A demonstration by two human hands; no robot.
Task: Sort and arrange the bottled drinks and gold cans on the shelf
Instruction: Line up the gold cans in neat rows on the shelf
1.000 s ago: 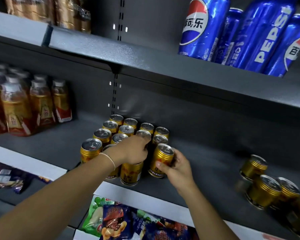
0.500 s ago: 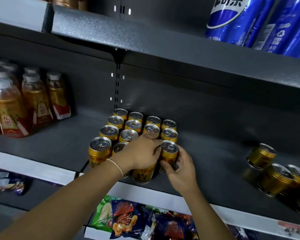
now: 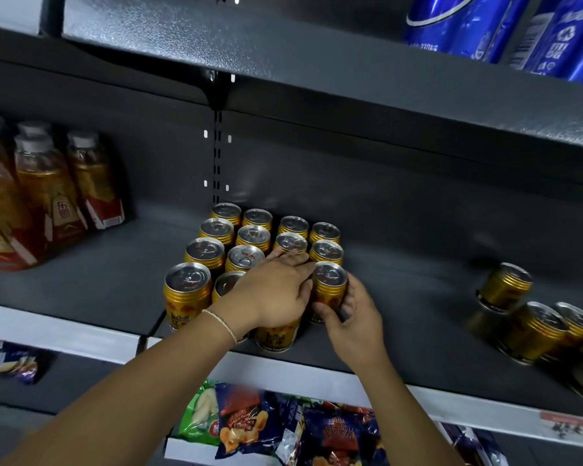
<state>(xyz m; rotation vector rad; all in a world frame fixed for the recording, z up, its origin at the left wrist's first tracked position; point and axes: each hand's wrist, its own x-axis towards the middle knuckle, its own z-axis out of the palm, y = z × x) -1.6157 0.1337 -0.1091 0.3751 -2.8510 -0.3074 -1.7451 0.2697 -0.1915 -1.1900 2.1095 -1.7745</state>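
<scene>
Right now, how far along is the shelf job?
Done: a block of gold cans stands upright in rows, with bottles grouped at the left. In hand: the right hand grips the front-right can at the block's corner; the left hand rests on its neighbour. Left: loose cans at the right, apart from the block.

gold, grey and blue on the shelves

the ribbed gold metal cans carry silver lids and dark lettering over an orange print. the dark grey metal shelf has a fine speckled finish and a white front strip. the amber plastic bottled drinks wear white caps and red-and-gold labels. above, tall blue cans show white lettering. below, crinkled snack bags mix navy, orange and green.
</scene>
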